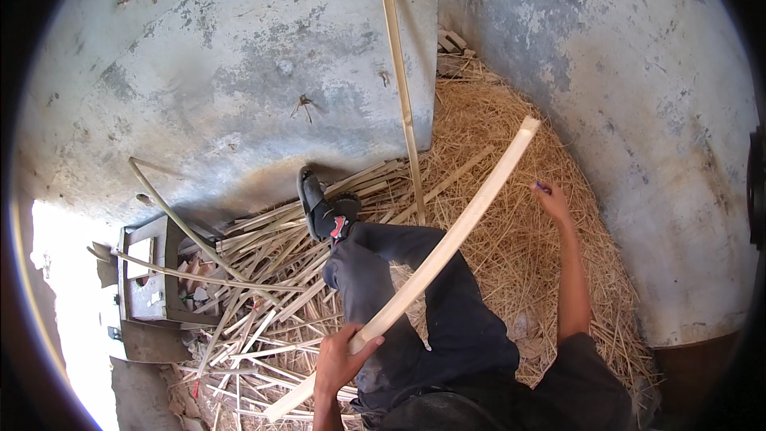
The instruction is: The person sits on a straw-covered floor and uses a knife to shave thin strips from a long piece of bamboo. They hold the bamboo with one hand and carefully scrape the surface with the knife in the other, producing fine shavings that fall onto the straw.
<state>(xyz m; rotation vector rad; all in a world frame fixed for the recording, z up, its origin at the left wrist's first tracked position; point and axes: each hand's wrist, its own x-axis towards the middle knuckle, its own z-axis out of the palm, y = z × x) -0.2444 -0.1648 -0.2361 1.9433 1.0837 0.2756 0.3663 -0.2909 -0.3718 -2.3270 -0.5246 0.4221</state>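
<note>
My left hand [341, 361] is closed around the lower part of a long, pale bamboo strip [456, 241]. The strip slants across my lap, its far end up to the right and its near end past my left wrist. Away to the right, over the heap of shavings, my right hand [554, 204] is raised apart from the strip. Its fingers pinch a small, dark purple thing [543, 187], mostly hidden, whose kind I cannot make out. My legs [471, 323] in dark trousers lie under the strip.
Thin shavings [511, 255] heap up along the right wall. Loose split strips [279, 303] cover the floor at left, beside an open wooden box [152, 275]. Another strip [399, 72] leans upright on the grey wall [239, 56]. A bent strip [187, 227] sticks up near the box.
</note>
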